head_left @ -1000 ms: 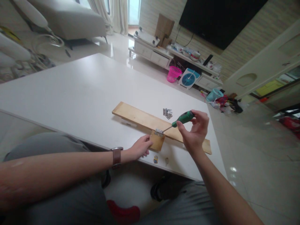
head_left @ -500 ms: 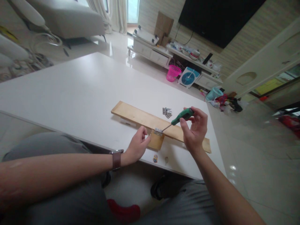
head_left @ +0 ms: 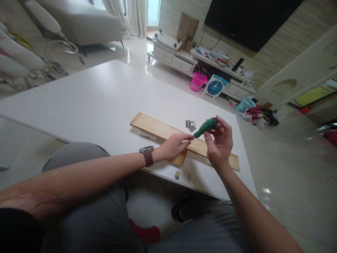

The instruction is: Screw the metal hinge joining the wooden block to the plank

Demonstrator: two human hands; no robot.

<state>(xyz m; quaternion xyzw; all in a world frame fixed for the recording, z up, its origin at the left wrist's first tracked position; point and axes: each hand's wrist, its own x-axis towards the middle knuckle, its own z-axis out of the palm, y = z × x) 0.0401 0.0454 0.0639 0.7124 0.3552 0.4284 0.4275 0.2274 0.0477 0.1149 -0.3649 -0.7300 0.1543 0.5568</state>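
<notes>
My right hand (head_left: 220,140) holds a screwdriver (head_left: 206,127) by its green handle, which slants down to the left. My left hand (head_left: 177,144), with a watch on its wrist, pinches the screwdriver's shaft just below the handle. Under that hand lies a long wooden board (head_left: 155,127), raised off the table. A short wooden piece (head_left: 179,160) meets its near edge. The metal hinge at this joint and the screwdriver's tip are mostly covered by my left hand. Several loose hinges and screws (head_left: 190,125) lie beyond the board.
The white table (head_left: 100,102) stretches away to the left. Near its front edge lie a small yellow-and-blue cartoon figure piece (head_left: 177,175) and a small pale item (head_left: 189,177). A pink basket (head_left: 198,82) and a blue-and-white fan (head_left: 216,86) stand beyond the table.
My left hand has moved right and up, from beside the hinge to the screwdriver's shaft, and now covers the hinge. My right hand still holds the handle. The view has shifted slightly.
</notes>
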